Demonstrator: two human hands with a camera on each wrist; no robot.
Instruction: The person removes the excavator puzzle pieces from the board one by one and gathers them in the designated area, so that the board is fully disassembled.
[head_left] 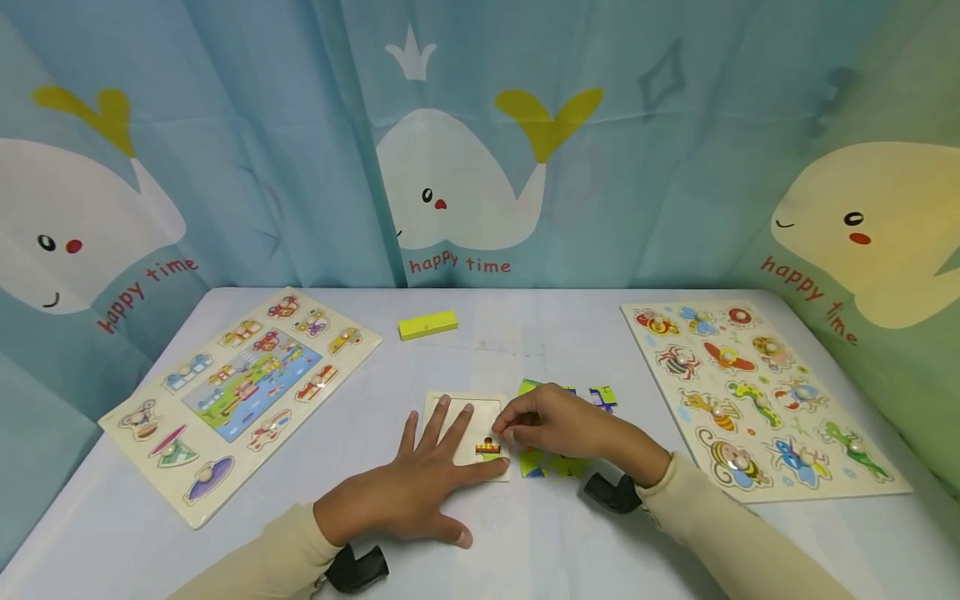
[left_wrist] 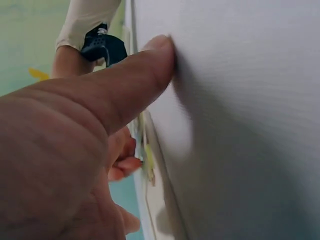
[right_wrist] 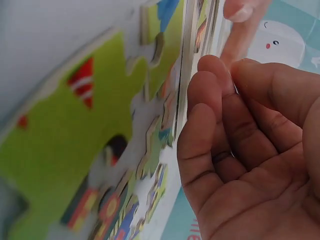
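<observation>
A small wooden puzzle tray (head_left: 486, 415) lies at the middle of the table. My left hand (head_left: 423, 492) spreads flat over its left and lower part, fingers straight, thumb reaching to the table. In the tray's lower right sits a puzzle piece (head_left: 488, 450) with a red, yellow and black picture. Over the tray's right edge hovers my right hand (head_left: 558, 423), thumb and fingertips curled together near that piece; nothing shows between them. Yellow-green puzzle pieces (right_wrist: 107, 95) lie beside the tray, under and around the right hand, which partly hides them in the head view.
A knob puzzle board with vehicles (head_left: 247, 392) lies at the left, another with insects (head_left: 750, 400) at the right. A yellow-green block (head_left: 427, 325) lies further back. A blue curtain (head_left: 300, 167) with whales hangs behind the table.
</observation>
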